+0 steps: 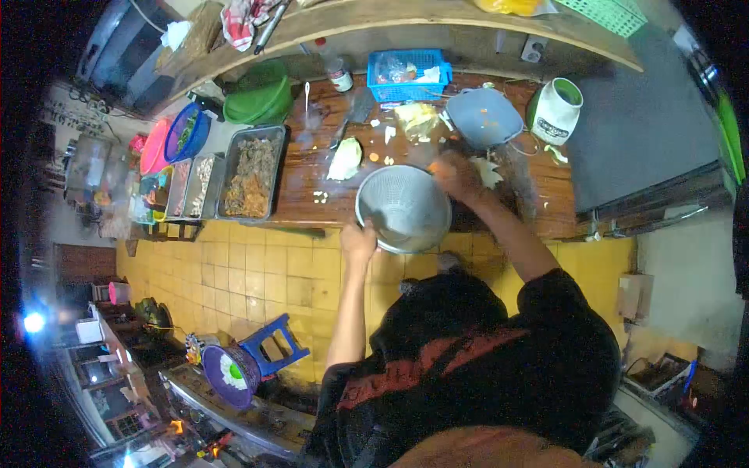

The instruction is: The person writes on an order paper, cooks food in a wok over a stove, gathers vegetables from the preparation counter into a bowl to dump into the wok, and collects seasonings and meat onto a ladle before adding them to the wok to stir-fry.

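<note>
My left hand (359, 241) grips the near left rim of a metal strainer bowl (404, 204), its thumb over the edge. The bowl is tilted at the table's front edge, and its perforated inside shows nothing in it. At the bowl's far right rim, my right hand (458, 178) is closed, with orange pieces that look like carrot (434, 167) at its fingertips. A cut piece of cabbage (345, 160) lies left of the bowl. Beyond it rests a cleaver (355, 113). Small orange and white scraps are scattered over the wooden table (300, 191).
A grey basin (485, 117) and a white-green container (558, 111) stand at the back right. Behind are a blue basket (407, 76) and a bottle (339, 76). Leftward sits a tray of food (253, 173). A blue stool (275, 343) stands on the yellow floor.
</note>
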`<state>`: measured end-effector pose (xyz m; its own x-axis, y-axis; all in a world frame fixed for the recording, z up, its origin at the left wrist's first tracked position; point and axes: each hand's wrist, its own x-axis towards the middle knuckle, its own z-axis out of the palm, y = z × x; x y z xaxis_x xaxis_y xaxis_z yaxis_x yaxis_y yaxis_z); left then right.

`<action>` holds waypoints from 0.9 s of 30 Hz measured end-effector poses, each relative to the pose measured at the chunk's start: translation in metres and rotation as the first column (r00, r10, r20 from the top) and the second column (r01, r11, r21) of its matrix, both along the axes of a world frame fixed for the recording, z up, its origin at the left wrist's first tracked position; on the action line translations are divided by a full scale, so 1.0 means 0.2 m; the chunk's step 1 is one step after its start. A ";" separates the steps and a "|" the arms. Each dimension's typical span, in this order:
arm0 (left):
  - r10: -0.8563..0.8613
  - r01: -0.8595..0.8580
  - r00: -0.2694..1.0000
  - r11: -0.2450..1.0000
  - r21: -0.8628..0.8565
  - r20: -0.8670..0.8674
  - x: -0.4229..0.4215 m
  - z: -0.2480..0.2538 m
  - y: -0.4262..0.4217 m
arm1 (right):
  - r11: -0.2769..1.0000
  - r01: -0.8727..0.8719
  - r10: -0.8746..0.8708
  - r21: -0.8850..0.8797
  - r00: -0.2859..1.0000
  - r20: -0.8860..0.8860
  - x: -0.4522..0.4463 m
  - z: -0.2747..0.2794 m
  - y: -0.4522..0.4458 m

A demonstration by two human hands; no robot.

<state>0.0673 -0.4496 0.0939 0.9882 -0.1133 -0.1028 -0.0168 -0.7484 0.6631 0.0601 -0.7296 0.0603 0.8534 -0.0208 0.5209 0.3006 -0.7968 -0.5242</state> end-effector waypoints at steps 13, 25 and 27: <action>0.129 -0.114 0.959 0.991 -0.069 0.254 -0.10 -0.12 -0.07 | 0.906 0.081 0.033 0.416 0.965 -0.260 -0.16 0.02 -0.18; 0.411 -0.481 0.877 0.766 -0.427 -0.250 -0.48 -0.09 -0.02 | 0.965 -0.047 -0.048 -0.258 0.936 -0.348 -0.06 -0.34 -0.33; 0.410 -0.471 0.882 0.768 -0.434 -0.232 -0.51 -0.08 -0.01 | 0.954 -0.096 -0.016 -0.284 0.930 -0.368 0.04 -0.36 -0.29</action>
<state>-0.0345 -0.4523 0.0786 0.9250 0.2672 -0.2700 0.3381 -0.2554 0.9058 0.0675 -0.7876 -0.0124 0.9806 0.1222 0.1533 0.1694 -0.9218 -0.3487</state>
